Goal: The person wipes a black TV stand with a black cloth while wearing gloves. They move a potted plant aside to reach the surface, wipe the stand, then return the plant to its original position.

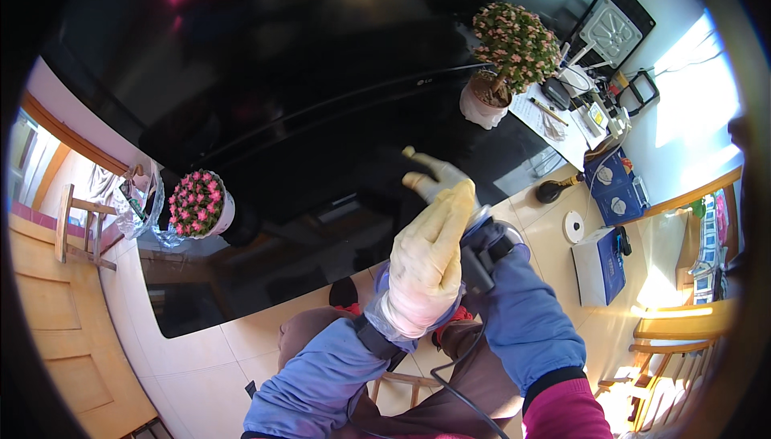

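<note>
My left hand point(429, 258), in a pale latex glove, extends with its fingers held together. Its fingertips overlap my right hand point(435, 175) in the picture, and whether they touch or grip it is hidden. My right hand wears a similar glove, and two of its fingers reach out apart over a glossy black tabletop point(289, 192); nothing shows between them. A dark device point(482, 261) sits at my right wrist, with clear plastic around it. On my left wrist there is a black strap point(376, 338) over a blue sleeve cover point(319, 373).
A pink-flowered potted plant point(197, 204) stands left, beside a plastic bag point(141, 198). At the back right are a small potted tree point(512, 47), papers point(545, 123) and a router point(575, 80). Boxes point(605, 267) and a dark bottle point(551, 191) occupy the right side. A cable point(458, 373) hangs across my lap.
</note>
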Motion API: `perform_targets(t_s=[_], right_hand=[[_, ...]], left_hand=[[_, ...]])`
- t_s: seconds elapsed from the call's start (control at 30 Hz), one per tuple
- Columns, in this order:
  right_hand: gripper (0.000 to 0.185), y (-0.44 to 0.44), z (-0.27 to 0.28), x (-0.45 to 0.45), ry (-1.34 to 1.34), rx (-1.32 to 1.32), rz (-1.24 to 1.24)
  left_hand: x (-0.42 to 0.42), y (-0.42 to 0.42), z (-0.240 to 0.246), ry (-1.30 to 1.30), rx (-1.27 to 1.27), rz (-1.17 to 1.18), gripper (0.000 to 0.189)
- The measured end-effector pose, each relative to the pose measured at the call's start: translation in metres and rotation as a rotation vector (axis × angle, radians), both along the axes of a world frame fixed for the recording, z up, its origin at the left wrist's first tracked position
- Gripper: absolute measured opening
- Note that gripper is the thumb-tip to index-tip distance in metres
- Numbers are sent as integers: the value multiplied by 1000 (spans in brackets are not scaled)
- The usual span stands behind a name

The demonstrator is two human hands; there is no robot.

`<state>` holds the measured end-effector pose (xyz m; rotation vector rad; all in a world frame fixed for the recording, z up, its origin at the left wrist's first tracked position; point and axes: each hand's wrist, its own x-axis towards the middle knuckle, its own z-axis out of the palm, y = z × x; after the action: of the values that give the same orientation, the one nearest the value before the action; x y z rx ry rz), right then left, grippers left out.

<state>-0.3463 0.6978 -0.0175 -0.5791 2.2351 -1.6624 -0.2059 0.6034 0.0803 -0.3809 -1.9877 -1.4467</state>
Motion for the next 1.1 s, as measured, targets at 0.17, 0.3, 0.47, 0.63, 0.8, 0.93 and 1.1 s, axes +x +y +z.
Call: perform_targets(t_s=[0.17, 0.3, 0.47, 0.63, 0.8, 0.93, 1.1], right_hand=[[61, -4, 41, -68, 341, 450, -442], [65, -30, 22, -92, 295, 905, -357], [63, -46, -1, -60, 502, 870, -185], [65, -56, 5, -2, 470, 814, 23], [68, -64, 7, 76, 592, 801, 351], [68, -65, 5, 108, 558, 674, 518], [63, -56, 6, 107, 343, 394, 631]], left_hand=[[-5, 1, -1, 27, -39, -7, 62], [-9, -1, -6, 6, -60, 0, 65], [-10, -1, -10, -50, -55, -37, 70], [-5, 5, -6, -32, -91, -23, 68], [2, 9, -4, -50, -91, 5, 66], [7, 9, 0, -3, -86, -2, 63], [16, -7, 7, -8, -64, -24, 63]])
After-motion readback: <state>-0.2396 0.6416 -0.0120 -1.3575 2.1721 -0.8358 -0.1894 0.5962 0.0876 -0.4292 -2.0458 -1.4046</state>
